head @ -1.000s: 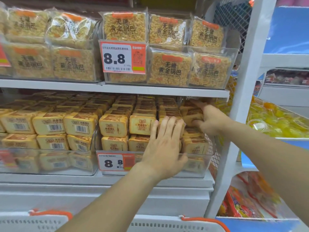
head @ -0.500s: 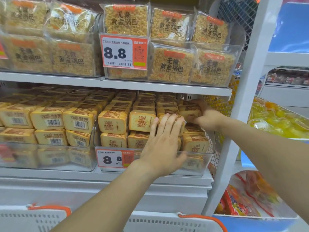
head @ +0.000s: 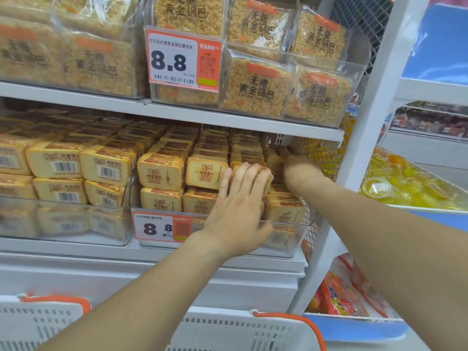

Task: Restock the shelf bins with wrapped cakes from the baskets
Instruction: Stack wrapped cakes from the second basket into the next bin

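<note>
Yellow wrapped cakes (head: 162,171) fill a clear shelf bin (head: 291,249) on the middle shelf, stacked in rows. My left hand (head: 240,206) lies flat against the front of the third cake column, fingers apart, holding nothing. My right hand (head: 301,171) reaches deep into the bin's right side under the upper shelf, its fingertips at a cake (head: 274,160) near the back. Its fingers are partly hidden, so its grip is unclear. Two white baskets with orange handles (head: 38,323) (head: 240,333) show only their rims at the bottom edge.
A second clear bin (head: 76,224) of the same cakes stands to the left. Packs of rice crust (head: 255,82) fill the shelf above. A white upright post (head: 367,122) and wire mesh bound the right side. Yellow jelly cups (head: 405,188) lie beyond it.
My right hand has pushed further back into the bin's right column. My left hand stays pressed on the cake fronts. The view has moved closer to the shelf.
</note>
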### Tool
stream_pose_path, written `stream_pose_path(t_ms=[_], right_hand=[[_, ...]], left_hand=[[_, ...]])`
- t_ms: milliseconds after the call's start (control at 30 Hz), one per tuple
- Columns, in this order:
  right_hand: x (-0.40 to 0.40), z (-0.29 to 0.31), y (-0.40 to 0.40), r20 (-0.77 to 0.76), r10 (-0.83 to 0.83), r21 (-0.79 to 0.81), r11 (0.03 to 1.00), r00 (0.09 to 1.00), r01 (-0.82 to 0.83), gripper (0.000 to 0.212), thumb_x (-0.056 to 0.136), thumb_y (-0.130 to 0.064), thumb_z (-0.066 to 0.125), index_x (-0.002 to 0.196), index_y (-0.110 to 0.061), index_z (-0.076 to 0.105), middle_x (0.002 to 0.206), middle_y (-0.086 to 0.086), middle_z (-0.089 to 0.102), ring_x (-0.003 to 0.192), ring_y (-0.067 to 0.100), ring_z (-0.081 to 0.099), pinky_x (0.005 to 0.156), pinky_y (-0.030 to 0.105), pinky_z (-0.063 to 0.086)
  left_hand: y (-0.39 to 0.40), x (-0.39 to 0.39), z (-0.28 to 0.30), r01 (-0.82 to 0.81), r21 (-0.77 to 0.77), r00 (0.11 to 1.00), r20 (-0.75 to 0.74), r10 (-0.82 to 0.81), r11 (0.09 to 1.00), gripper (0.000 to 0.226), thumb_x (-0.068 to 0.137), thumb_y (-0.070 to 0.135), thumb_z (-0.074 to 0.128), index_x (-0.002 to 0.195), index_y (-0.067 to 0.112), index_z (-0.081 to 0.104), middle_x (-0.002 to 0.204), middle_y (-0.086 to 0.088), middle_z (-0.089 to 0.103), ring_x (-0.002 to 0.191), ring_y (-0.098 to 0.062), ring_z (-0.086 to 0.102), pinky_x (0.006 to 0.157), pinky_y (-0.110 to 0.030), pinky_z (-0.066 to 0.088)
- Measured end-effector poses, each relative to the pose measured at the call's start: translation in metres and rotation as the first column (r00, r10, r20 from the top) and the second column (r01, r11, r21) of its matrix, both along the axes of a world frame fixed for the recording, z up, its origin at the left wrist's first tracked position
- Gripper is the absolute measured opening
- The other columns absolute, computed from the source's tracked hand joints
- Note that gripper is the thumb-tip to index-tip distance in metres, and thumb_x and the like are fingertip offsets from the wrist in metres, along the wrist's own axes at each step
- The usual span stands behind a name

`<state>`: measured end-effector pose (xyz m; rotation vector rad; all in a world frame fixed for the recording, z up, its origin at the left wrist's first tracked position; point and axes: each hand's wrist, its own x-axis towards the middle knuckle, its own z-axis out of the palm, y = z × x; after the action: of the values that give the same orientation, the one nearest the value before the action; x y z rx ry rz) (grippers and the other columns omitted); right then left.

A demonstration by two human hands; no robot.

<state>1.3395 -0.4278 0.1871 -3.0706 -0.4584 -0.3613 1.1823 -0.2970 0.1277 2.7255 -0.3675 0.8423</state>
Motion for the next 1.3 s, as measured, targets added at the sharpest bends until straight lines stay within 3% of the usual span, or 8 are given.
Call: stream_pose_path(t_ms=[200,433,600,733,833,967,1133,1300], right_hand=[[-0.029,-0.001,-0.006,-0.040,-0.039,0.184,0.982,0.998,0.046,0.079,0.093,-0.018,0.057,0.157,0.001,0.014,0.161,0.022,0.026,0.137,0.039,0.044,0.106,0.044,0.044],[-0.162,-0.067,-0.041,0.629,0.059,0.548,0.674,0.775,-0.496,0.011,0.089,-0.002,0.057,0.098,-0.008,0.060,0.097,0.006,0.058,0.091,0.024,0.054,0.080,0.035,0.044],[-0.222,-0.196,-0.064,0.109,0.067,0.750,0.649,0.992,-0.126,0.014,0.089,-0.002,0.058,0.097,-0.014,0.059,0.094,-0.004,0.058,0.078,0.009,0.051,0.072,0.029,0.042],[-0.270,-0.298,-0.099,-0.590,0.013,0.331,0.916,0.807,0.227,0.027,0.092,-0.012,0.055,0.119,-0.016,0.051,0.119,0.006,0.053,0.103,0.028,0.058,0.085,0.039,0.050],[-0.297,-0.341,-0.121,-0.801,-0.099,0.052,0.971,0.590,0.233,0.052,0.094,-0.019,0.057,0.141,-0.016,0.034,0.137,0.013,0.037,0.117,0.032,0.053,0.092,0.038,0.049],[-0.314,-0.376,-0.125,-0.883,-0.143,-0.039,0.971,0.447,0.235,0.067,0.094,-0.011,0.052,0.153,-0.014,0.020,0.148,0.017,0.025,0.130,0.034,0.041,0.104,0.040,0.045],[-0.312,-0.397,-0.110,-0.912,-0.116,-0.019,0.970,0.394,0.243,0.073,0.093,-0.004,0.050,0.152,-0.039,0.027,0.162,0.017,-0.021,0.149,0.039,0.019,0.115,0.053,0.033],[-0.313,-0.406,-0.108,-0.872,-0.165,-0.070,0.974,0.461,0.216,0.069,0.089,-0.005,0.049,0.151,-0.030,0.032,0.160,0.019,0.005,0.142,0.037,0.024,0.109,0.047,0.039]], left_hand=[[-0.005,-0.004,0.007,-0.010,-0.020,0.999,-0.032,0.010,1.000,0.086,0.085,0.041,0.056,0.158,0.016,0.016,0.166,-0.005,0.011,0.155,-0.022,-0.008,0.124,-0.047,-0.011],[-0.038,-0.049,-0.041,0.145,-0.317,0.930,0.367,-0.020,0.937,0.039,0.072,0.006,0.063,0.111,0.007,0.060,0.125,-0.010,0.056,0.121,-0.029,0.051,0.098,-0.045,0.042],[-0.062,-0.084,-0.139,-0.077,-0.382,0.951,-0.305,-0.047,0.921,0.016,0.085,0.005,0.052,0.097,0.014,0.057,0.096,-0.001,0.062,0.087,-0.027,0.059,0.076,-0.043,0.049],[-0.075,-0.128,-0.226,-0.190,-0.090,0.429,-0.903,0.000,0.978,0.026,0.096,0.015,0.050,0.121,0.010,0.056,0.122,-0.013,0.063,0.110,-0.031,0.061,0.089,-0.038,0.050],[-0.081,-0.154,-0.272,-0.156,-0.029,0.232,-0.973,0.008,0.987,0.056,0.099,0.024,0.055,0.148,0.005,0.034,0.149,-0.017,0.042,0.129,-0.031,0.051,0.098,-0.037,0.045],[-0.085,-0.148,-0.302,-0.185,0.005,0.285,-0.957,0.058,0.983,0.068,0.095,0.024,0.060,0.152,0.009,0.025,0.155,-0.015,0.027,0.131,-0.033,0.047,0.100,-0.044,0.048],[-0.094,-0.115,-0.323,-0.127,0.032,0.449,-0.889,0.086,0.991,0.069,0.090,0.009,0.058,0.152,0.016,0.027,0.156,-0.008,0.025,0.138,-0.030,0.035,0.108,-0.044,0.039],[-0.104,-0.087,-0.349,-0.058,-0.072,0.470,-0.882,-0.036,0.996,0.073,0.088,0.006,0.058,0.154,0.016,0.027,0.158,-0.004,0.026,0.144,-0.027,0.025,0.114,-0.046,0.033]])
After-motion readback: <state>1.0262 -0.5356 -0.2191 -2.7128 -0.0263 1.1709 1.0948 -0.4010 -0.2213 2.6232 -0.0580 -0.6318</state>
